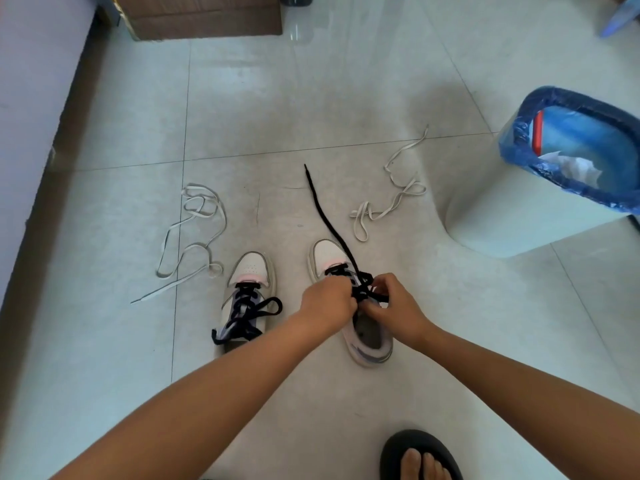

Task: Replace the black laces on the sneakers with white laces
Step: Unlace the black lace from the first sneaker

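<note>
Wall/baseboard (31, 140) runs down the 9 o'clock edge; cardboard box (204, 15) at 11 o'clock on the tile floor (311, 98). Left white lace (194, 237) lies loose in loops at approx 9–10 o'clock, just beside the left sneaker (247, 299) but apart from it. Left sneaker sits near centre, toe pointing to 12, black lace (247, 315) w/ bow threaded through its eyelets. Left hand (327, 303) is curled over the tongue area of the right sneaker (353, 306), fingers pinching the right black lace (329, 223) at the eyelets. Right hand (393, 308) at approx 3 o'clock of the left hand, touching it, fingers also curled and pinching the same lace at the upper eyelets. One free end of that lace trails straight out over the toe toward 12 o'clock across the floor. Right white lace (391, 199) lies tangled at approx 1–2 o'clock of the right sneaker, apart from it. Bin (540, 216) w/ blue liner bag at 3 o'clock, paper scraps inside. Bare foot in a black slipper (419, 455) at 5 o'clock, bottom edge.
</note>
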Available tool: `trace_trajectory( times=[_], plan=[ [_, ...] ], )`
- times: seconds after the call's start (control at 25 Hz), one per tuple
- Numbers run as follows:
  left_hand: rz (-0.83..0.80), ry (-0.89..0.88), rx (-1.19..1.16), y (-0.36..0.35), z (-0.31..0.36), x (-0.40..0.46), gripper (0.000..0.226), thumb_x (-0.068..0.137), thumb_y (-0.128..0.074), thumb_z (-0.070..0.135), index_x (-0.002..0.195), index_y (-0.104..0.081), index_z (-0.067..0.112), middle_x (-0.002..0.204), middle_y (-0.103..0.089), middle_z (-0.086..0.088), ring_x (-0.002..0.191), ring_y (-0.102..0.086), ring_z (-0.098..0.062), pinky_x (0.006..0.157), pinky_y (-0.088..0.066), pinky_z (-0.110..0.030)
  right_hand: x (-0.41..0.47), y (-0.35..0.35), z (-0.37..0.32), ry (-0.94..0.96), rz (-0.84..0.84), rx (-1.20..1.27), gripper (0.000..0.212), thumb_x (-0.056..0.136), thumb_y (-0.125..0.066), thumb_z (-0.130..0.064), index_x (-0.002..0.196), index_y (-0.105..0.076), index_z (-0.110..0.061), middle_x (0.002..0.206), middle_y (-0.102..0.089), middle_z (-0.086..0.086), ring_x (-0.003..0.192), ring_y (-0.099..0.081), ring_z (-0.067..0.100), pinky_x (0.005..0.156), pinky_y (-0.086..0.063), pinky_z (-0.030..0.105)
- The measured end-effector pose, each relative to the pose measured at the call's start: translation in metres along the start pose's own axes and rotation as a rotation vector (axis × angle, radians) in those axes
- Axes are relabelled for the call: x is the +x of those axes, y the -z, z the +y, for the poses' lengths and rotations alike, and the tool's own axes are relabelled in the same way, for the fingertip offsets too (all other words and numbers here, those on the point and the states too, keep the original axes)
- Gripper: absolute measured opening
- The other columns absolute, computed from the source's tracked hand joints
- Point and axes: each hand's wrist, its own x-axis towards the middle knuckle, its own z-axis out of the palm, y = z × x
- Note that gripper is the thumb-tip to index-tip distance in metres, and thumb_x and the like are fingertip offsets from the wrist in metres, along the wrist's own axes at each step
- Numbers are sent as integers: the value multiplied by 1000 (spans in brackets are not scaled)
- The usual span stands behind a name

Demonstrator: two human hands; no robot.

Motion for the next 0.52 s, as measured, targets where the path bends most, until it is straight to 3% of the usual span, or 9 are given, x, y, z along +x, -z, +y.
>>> trace_trajectory(
  times=[0.16,0.24,0.32,0.4,0.52],
  plan=[
    [61,-29,27,26,-21,1,8,92,-44,18,88,-47,11,94,-56,-9,80,-54,-26,60,-34,-29,-4,-7,7,34,48,-160,32,83,-62,-6,112,-52,-9,109,-51,9,97,-50,21,82,-44,26],
    [176,-8,128,44,-34,9,10,93,-42,18,96,-47,9,100,-54,-11,84,-54,-29,62,-32,-31,-7,-9,10,-57,65,-106,40,81,-60,-2,119,-46,-8,111,-47,8,97,-49,20,81,-44,27],
    [350,80,73,70,-53,22,16,93,-43,17,103,-48,6,98,-53,-13,89,-55,-32,64,-33,-32,-9,-8,14,-134,54,-53,51,81,-61,-1,127,-39,-8,105,-46,4,95,-50,19,78,-45,27],
    [640,196,-176,96,-73,32,13,93,-45,17,97,-50,5,88,-54,-11,84,-56,-30,64,-37,-33,-12,-6,18,-191,44,-15,61,82,-61,-1,134,-31,-11,94,-44,1,89,-51,18,74,-44,26],
    [1109,344,-880,119,-87,40,12,93,-45,16,82,-42,14,75,-53,-1,71,-59,-29,58,-48,-34,-19,-2,22,-189,59,-8,58,81,-60,0,129,-31,-17,87,-42,-1,82,-50,17,69,-46,28]
  ],
)
